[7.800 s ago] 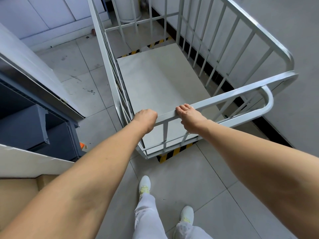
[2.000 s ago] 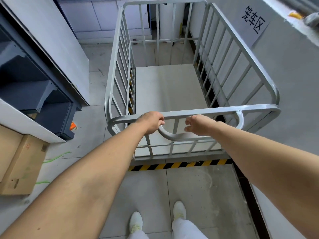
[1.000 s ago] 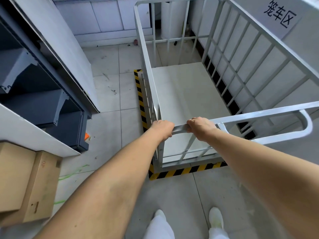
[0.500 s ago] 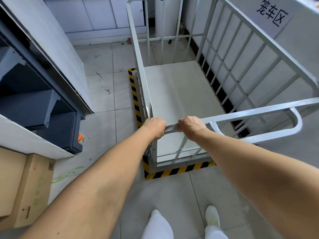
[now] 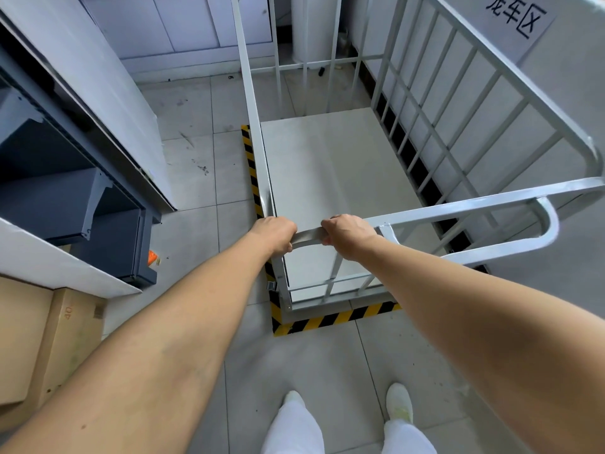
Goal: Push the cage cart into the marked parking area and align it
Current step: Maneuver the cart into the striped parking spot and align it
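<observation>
Gripping the cart's top rail inside the striped corner

Standing at the near end of the cage cart (image 5: 330, 172), a person has both fists wrapped around its top rail (image 5: 307, 236). The left hand (image 5: 274, 234) is closed on the rail right at the near left corner post, knuckles up. The right hand (image 5: 347, 233) is closed on the same rail just beside it, with a short stretch of bare metal showing between the two. Both forearms are stretched out straight toward the cart.

The cart's pale floor panel sits within the yellow-and-black striped tape (image 5: 330, 319) on the tiled floor (image 5: 193, 178). One strip of tape runs along the cart's left side, showing just outside the frame, and another crosses in front of its near end; they meet at a corner below the left hand. The cart's left edge runs close to parallel with the left strip. Its barred right side stands near the grey wall (image 5: 556, 103), where a dark skirting shows through the bars. A looped handle (image 5: 543, 231) juts out at the near right corner. A paper sign (image 5: 517, 14) with printed characters hangs on that wall.

To the left stands dark metal shelving (image 5: 65, 198), with cardboard boxes (image 5: 42, 342) on the floor beside it. The person's white shoes (image 5: 398, 403) are planted on the tiles behind the tape.
</observation>
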Tool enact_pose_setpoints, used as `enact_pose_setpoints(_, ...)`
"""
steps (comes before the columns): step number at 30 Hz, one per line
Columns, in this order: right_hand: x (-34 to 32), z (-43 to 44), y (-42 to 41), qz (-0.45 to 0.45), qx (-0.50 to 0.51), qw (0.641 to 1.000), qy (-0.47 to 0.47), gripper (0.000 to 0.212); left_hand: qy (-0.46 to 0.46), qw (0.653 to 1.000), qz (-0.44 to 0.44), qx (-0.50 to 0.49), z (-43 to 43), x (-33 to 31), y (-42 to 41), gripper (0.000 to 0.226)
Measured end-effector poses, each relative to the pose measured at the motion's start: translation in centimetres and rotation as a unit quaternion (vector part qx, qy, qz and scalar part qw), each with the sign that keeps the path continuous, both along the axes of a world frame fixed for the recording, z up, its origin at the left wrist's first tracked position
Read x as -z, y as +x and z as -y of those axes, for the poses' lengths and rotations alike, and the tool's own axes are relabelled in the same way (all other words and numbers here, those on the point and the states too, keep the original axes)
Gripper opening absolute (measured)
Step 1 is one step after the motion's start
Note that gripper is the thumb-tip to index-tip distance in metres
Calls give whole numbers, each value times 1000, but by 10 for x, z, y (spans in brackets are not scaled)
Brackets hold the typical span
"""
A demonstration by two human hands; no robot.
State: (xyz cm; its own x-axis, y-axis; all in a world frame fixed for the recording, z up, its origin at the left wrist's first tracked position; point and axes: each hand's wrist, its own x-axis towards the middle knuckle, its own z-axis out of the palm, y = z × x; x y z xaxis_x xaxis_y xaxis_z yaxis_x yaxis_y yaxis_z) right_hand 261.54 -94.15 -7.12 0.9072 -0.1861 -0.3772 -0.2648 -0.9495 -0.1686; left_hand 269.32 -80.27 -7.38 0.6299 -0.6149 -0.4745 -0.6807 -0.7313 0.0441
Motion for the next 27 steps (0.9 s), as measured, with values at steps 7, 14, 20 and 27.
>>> enact_pose_setpoints(7, -10, 62, -38, 28, 9, 999, -37, 30, 7, 1000, -24, -12, 10, -3, -9, 41)
enact_pose_setpoints(14, -31, 132, -91, -28, 107, 992, -56, 41, -13, 1000, 9, 13, 66, -14, -36, 34)
enact_pose_setpoints(20, -22, 157, -128, -103, 147, 984, 14, 39, 15, 999, 52, -3, 90, -12, -51, 20)
enact_pose_setpoints(27, -19, 157, -130, -126, 121, 983, 60, 38, 16, 998, 61, -27, 95, -10, -53, 21)
